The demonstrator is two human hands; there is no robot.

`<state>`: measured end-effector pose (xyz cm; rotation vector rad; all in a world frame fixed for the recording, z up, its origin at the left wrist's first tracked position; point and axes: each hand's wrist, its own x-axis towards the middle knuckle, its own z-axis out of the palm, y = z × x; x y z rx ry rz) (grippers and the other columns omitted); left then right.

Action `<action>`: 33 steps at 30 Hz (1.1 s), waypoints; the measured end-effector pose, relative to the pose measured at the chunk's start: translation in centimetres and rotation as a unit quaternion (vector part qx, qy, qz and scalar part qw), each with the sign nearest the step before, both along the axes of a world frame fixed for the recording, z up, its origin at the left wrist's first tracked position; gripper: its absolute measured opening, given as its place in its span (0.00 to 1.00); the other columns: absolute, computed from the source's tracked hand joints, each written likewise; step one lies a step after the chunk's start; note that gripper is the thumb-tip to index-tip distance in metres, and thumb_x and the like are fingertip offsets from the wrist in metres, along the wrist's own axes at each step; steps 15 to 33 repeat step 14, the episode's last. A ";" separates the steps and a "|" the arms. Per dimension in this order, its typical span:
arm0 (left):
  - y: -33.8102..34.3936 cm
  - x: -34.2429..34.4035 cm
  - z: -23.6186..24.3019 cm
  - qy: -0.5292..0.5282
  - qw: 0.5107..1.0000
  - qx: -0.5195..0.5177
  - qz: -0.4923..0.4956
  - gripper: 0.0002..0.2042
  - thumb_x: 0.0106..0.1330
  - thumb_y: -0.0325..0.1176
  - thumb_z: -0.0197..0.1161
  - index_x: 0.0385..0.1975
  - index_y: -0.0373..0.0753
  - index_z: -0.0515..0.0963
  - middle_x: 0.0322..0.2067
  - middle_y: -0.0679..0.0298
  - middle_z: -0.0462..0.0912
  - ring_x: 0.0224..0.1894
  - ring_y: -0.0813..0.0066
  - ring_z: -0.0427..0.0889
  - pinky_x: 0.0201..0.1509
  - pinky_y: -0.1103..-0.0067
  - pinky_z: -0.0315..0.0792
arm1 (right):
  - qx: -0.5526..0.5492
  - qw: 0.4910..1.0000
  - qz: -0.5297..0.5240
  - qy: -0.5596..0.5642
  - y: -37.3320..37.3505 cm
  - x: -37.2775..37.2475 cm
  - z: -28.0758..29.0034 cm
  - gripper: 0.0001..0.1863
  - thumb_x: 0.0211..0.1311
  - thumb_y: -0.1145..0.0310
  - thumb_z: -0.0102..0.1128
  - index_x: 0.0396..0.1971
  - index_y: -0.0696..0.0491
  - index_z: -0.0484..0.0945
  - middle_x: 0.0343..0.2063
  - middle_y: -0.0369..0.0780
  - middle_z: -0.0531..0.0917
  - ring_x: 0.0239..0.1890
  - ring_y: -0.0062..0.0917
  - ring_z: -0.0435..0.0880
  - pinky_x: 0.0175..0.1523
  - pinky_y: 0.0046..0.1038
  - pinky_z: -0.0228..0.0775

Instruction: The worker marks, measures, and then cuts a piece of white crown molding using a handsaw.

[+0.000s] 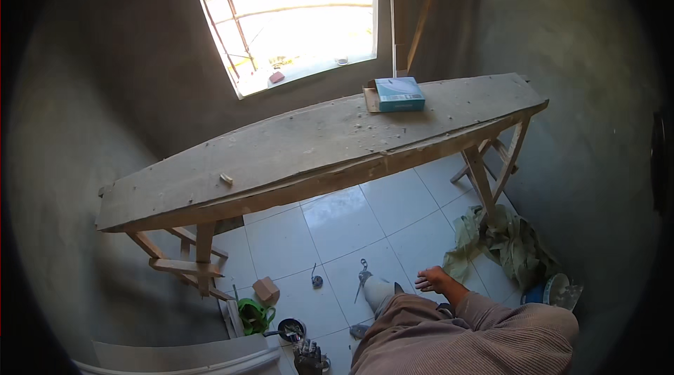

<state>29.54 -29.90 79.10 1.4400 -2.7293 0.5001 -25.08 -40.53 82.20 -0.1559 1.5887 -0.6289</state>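
My right hand [435, 281] hangs over the tiled floor beside my legs, at the end of a brown striped sleeve [491, 312]. It holds nothing that I can see, and its fingers are loosely bent and apart. My left hand is out of the picture. Beyond me stands a long plank work bench [281, 150] on wooden trestles. A blue carton [400, 94] with a raised flap sits on its right half, among small crumbs of debris. A short curved piece [225, 179] lies near the left end.
Crumpled green sheeting [509, 241] heaps around the right trestle leg, with a bucket [557, 287] close by. On the floor at left are a brown block [265, 291], a green bag [254, 317], a dark pan-like container [291, 329] and a small dark item [317, 281]. A bright window [302, 24] opens behind.
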 end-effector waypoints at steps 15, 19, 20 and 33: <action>-18.3 -6.5 -4.3 -0.354 0.933 -0.010 0.062 0.23 0.72 0.47 0.48 0.64 0.48 0.72 0.63 0.63 0.73 0.67 0.68 0.67 0.75 0.53 0.52 | -0.246 0.893 -0.298 -0.230 -30.3 -4.8 7.8 0.26 0.75 0.53 0.46 0.61 0.58 0.69 0.60 0.50 0.76 0.62 0.44 0.74 0.62 0.48 0.70; -18.3 -6.5 -4.3 -0.354 0.933 -0.010 0.062 0.23 0.72 0.47 0.48 0.64 0.48 0.72 0.63 0.63 0.73 0.67 0.68 0.67 0.75 0.53 0.52 | -0.246 0.893 -0.298 -0.230 -30.3 -4.8 7.8 0.26 0.75 0.53 0.46 0.61 0.58 0.69 0.60 0.50 0.76 0.62 0.44 0.74 0.62 0.48 0.70; -18.3 -6.5 -4.3 -0.354 0.933 -0.010 0.062 0.23 0.72 0.47 0.48 0.64 0.48 0.72 0.63 0.63 0.73 0.67 0.68 0.67 0.75 0.53 0.52 | -0.246 0.893 -0.298 -0.230 -30.3 -4.8 7.8 0.26 0.75 0.53 0.46 0.61 0.58 0.69 0.60 0.50 0.76 0.62 0.44 0.74 0.62 0.48 0.70; -18.3 -6.5 -4.3 -0.354 0.933 -0.010 0.062 0.23 0.72 0.47 0.48 0.64 0.48 0.72 0.63 0.63 0.73 0.67 0.68 0.67 0.75 0.53 0.52 | -0.246 0.893 -0.298 -0.230 -30.3 -4.8 7.8 0.26 0.75 0.53 0.46 0.61 0.58 0.69 0.60 0.50 0.76 0.62 0.44 0.74 0.62 0.48 0.70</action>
